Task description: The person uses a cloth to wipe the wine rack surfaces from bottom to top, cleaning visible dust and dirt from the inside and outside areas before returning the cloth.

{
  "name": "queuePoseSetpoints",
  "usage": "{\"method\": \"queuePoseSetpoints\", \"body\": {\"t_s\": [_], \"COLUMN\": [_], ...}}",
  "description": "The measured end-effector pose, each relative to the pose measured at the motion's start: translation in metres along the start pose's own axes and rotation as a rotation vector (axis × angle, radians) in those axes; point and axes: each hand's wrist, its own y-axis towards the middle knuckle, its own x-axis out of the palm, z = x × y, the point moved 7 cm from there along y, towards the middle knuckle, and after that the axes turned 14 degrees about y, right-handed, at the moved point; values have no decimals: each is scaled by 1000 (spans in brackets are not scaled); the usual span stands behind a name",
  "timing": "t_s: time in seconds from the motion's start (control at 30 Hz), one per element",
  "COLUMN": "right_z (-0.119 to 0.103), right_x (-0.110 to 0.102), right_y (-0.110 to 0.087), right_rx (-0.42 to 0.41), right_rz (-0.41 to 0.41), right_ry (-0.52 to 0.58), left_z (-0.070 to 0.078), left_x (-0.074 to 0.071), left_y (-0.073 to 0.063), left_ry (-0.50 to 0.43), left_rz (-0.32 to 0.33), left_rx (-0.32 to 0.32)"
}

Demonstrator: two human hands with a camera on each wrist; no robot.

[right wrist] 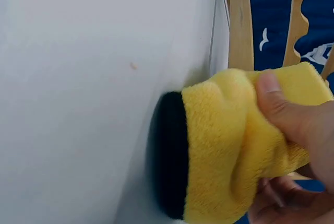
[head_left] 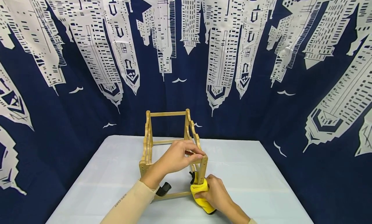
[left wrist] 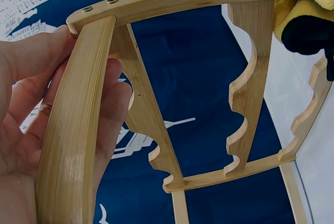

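Observation:
A light wooden rack (head_left: 167, 114) with scalloped side rails stands upright on the table. My left hand (head_left: 178, 155) holds its front top bar (left wrist: 73, 125) near the right corner, thumb on one side and fingers curled behind. Low on the front right post (head_left: 203, 169), my right hand (head_left: 218, 192) grips a yellow cloth (right wrist: 219, 145) with black edging. The cloth is folded around the post's lower end, and the thumb presses on it in the right wrist view. Some of the right fingers are hidden behind the cloth.
The white table (head_left: 247, 172) extends on both sides of the rack. Behind it hangs a navy curtain (head_left: 186, 95) printed with white buildings and birds. A black device (head_left: 164, 189) sits at my left wrist, near the rack's lower front bar (head_left: 178, 195).

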Motion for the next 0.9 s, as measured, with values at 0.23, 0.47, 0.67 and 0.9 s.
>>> {"method": "queuePoseSetpoints", "body": {"t_s": [0.23, 0.47, 0.67, 0.9], "right_z": [-9, -22, -38, -82], "right_x": [-11, -18, -26, -53], "right_y": [-3, -6, -15, -8], "right_rx": [-26, -62, -171, -343], "right_rz": [139, 254, 327, 419], "right_ry": [64, 50, -5, 1], "left_z": [-1, -3, -2, -2], "left_x": [-2, -3, -1, -3], "left_y": [1, -1, -1, -1], "left_ry": [-18, -40, -46, -41], "left_rz": [-16, -21, -37, -32], "left_rx": [4, -10, -15, -5]}}
